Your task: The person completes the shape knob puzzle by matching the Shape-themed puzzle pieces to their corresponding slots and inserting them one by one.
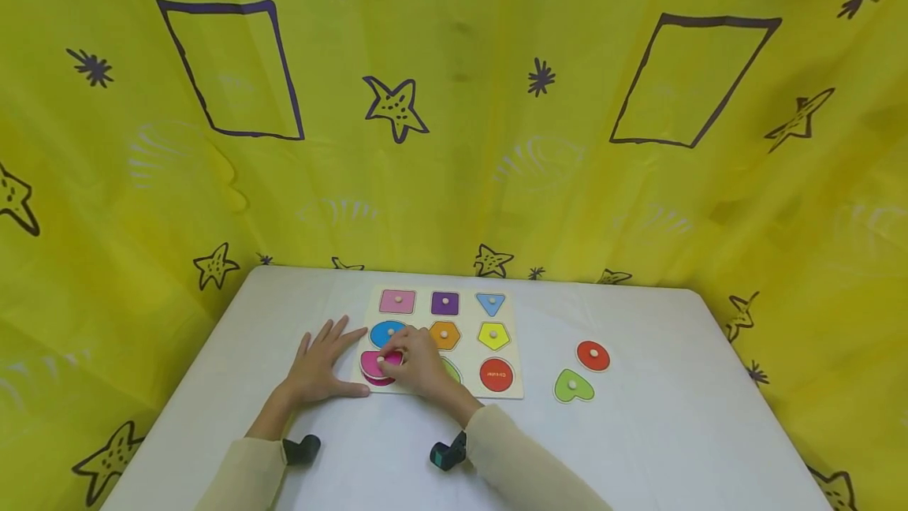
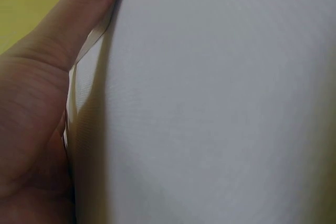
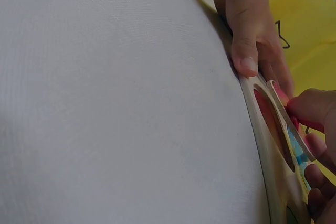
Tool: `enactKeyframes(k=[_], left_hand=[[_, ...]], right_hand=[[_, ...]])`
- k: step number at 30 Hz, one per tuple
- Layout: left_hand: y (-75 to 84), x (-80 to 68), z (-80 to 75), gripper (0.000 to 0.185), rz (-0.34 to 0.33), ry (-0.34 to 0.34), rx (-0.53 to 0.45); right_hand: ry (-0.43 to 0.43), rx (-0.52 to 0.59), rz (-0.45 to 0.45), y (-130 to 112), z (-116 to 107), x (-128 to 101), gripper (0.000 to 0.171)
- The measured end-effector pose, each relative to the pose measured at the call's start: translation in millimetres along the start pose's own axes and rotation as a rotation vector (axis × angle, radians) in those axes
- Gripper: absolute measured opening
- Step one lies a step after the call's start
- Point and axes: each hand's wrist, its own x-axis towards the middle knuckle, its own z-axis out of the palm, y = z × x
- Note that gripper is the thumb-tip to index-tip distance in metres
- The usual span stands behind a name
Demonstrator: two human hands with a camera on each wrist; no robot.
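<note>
My right hand (image 1: pixel 420 363) pinches the knob of a pink puzzle piece (image 1: pixel 369 363) with a rounded edge. In the right wrist view this piece is tilted and partly lifted above its matching pink recess (image 3: pixel 266 113). The wooden puzzle board (image 1: pixel 516 353) lies flat beneath it. Spread out at the board's left edge is my left hand (image 1: pixel 316 367); its thumb (image 3: pixel 245 59) touches the near-left corner. Part of a green recess (image 1: pixel 452 370) shows behind my right hand. A red round recess (image 1: pixel 496 374) with printed lettering fills the near-right corner.
Right of the board lie a red round piece (image 1: pixel 593 356) and a green heart piece (image 1: pixel 573 386), both with knobs. Several knobbed pieces sit in the board, among them a purple square (image 1: pixel 445 308) and a yellow pentagon (image 1: pixel 494 341). A yellow curtain (image 1: pixel 454 180) hangs behind the white table (image 1: pixel 638 448).
</note>
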Motion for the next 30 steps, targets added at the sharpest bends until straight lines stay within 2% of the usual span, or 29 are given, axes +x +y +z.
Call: enactKeyframes(k=[7,14,18,30], left_hand=[[2.4,-0.3,-2.7,0.105,-0.007,0.004,0.009],[4.4,-1.3,-2.4,0.105,-0.003,-0.002,0.011],[5.2,-2.1,-2.8,0.105,-0.007,0.001,0.011],[5.9,-2.0,-2.7,0.105,-0.006,0.001,0.015]], right_hand=[[-0.003,-0.093,-0.039,-0.5,3.8,-1.0,0.005],[-0.042,-0.146,-0.023,-0.9,1.2,-3.1,0.006],[-0.061,-0.183,-0.047,1.1,0.4,-4.9,0.005],[-0.067,-0.184,-0.046,-0.8,-2.6,-5.8,0.005]])
